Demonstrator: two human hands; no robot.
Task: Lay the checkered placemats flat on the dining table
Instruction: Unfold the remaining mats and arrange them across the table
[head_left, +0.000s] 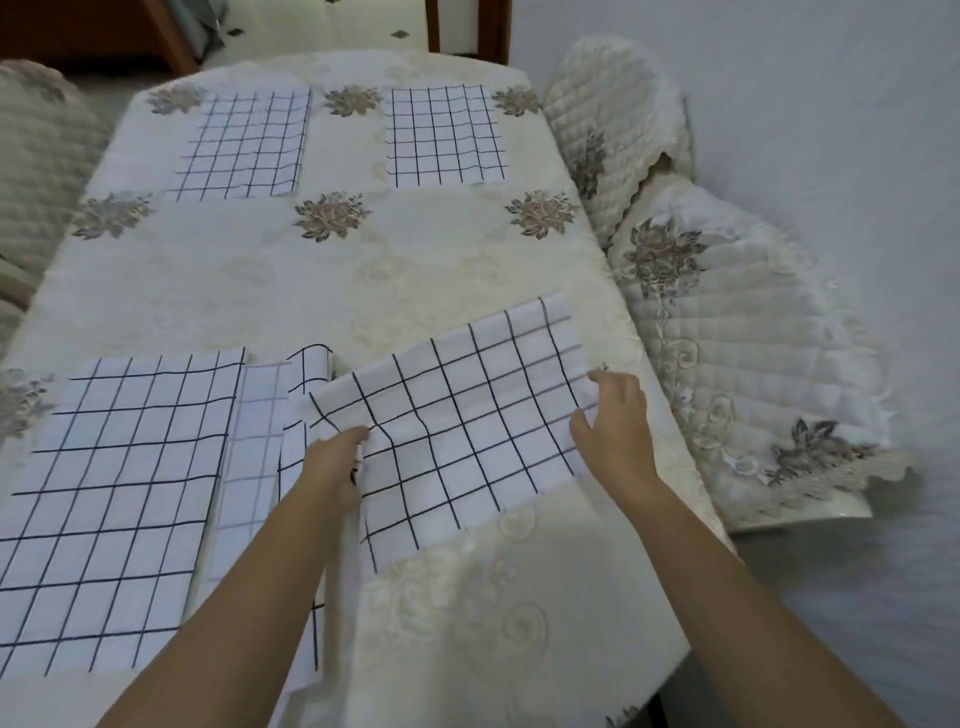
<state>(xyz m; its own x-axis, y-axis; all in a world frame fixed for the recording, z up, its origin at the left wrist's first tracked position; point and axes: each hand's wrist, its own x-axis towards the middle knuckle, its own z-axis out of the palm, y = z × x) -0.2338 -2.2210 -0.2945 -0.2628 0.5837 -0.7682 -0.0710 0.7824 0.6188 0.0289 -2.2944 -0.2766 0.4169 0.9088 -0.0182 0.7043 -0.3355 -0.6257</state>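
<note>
A white placemat with black checks (457, 415) lies skewed on the near right of the dining table (332, 275). My left hand (335, 460) pinches its left edge, which buckles up. My right hand (615, 423) pinches its right edge. A large placemat (114, 493) lies flat at the near left. Between the two, a partly folded stack of placemats (265, 431) passes under my left forearm. Two more placemats lie flat at the far end, one on the left (244, 145) and one on the right (447, 137).
The table wears a cream embroidered cloth with flower motifs. Quilted chair covers stand close by on the right (727, 322) and far right (613, 135), another on the left (36, 171). A chair back (322, 26) rises beyond the far edge.
</note>
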